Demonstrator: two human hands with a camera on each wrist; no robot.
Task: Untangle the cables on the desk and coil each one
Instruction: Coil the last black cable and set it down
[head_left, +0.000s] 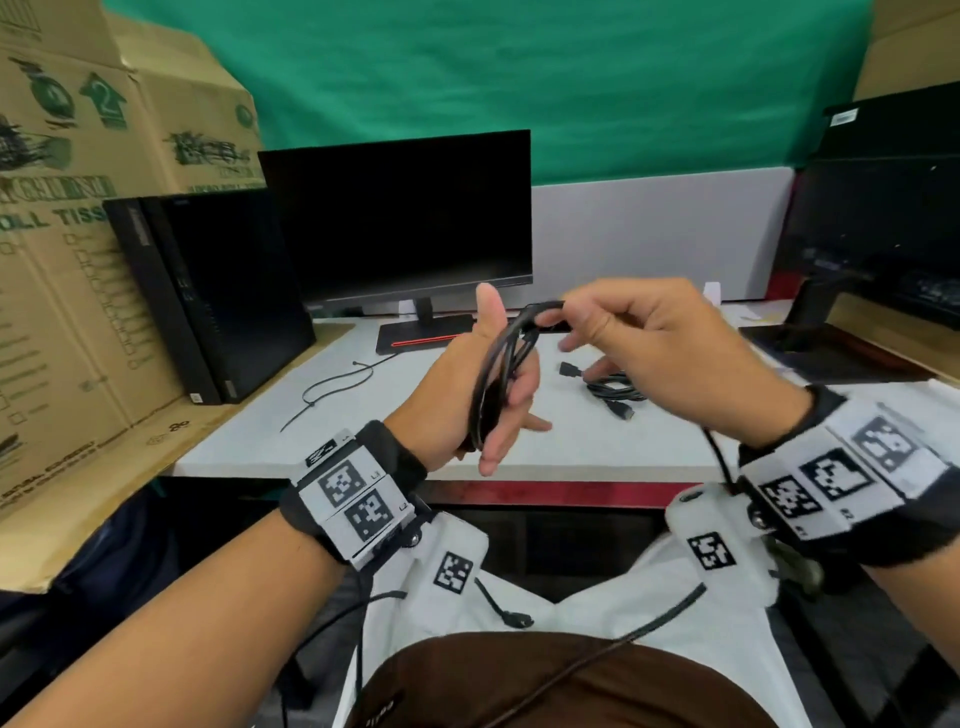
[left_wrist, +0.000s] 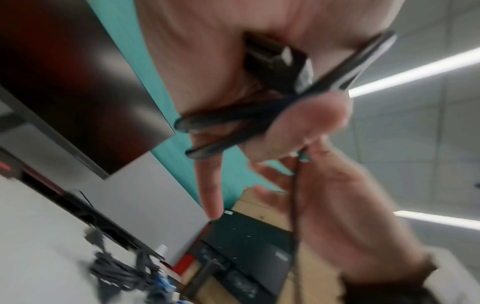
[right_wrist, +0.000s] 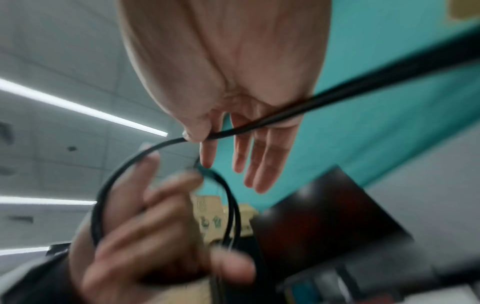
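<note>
A black cable is wound in loops round my left hand, which is raised above the desk with the thumb up and the fingers straight. In the left wrist view the loops cross the palm and a plug lies against it. My right hand pinches the cable at the top of the loop between thumb and forefinger. In the right wrist view the cable runs taut across that hand to the pinch. A second black cable lies bundled on the white desk, under the right hand.
A thin black zip tie lies on the desk's left part. At the back stand a dark monitor and a black PC tower, with cardboard boxes on the left. Another monitor stands at the right.
</note>
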